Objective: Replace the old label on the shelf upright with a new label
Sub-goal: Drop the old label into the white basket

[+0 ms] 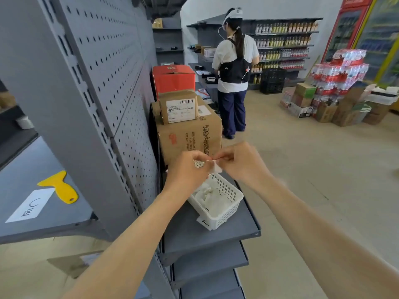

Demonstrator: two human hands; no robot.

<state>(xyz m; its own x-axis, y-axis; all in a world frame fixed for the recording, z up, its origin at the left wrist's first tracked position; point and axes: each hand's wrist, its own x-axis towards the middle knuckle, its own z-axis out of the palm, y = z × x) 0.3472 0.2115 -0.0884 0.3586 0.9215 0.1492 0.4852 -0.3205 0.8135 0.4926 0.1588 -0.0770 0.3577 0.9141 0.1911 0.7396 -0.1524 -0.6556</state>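
Observation:
My left hand [190,171] and my right hand [239,162] meet above a white plastic basket [224,203] on the grey shelf [194,231]. Both pinch a small white piece of paper [216,167] between their fingertips. The basket holds crumpled white paper scraps. The grey slotted shelf upright [71,100] rises at the left, bare where I can see it. A yellow plastic scraper [61,187] and a white label sheet [31,205] lie on the shelf left of the upright.
Brown cardboard boxes [187,130] and a red box [173,78] are stacked behind the basket. A person [234,70] stands farther down the aisle facing away. Bottled water packs [341,70] and cartons sit on the floor at right.

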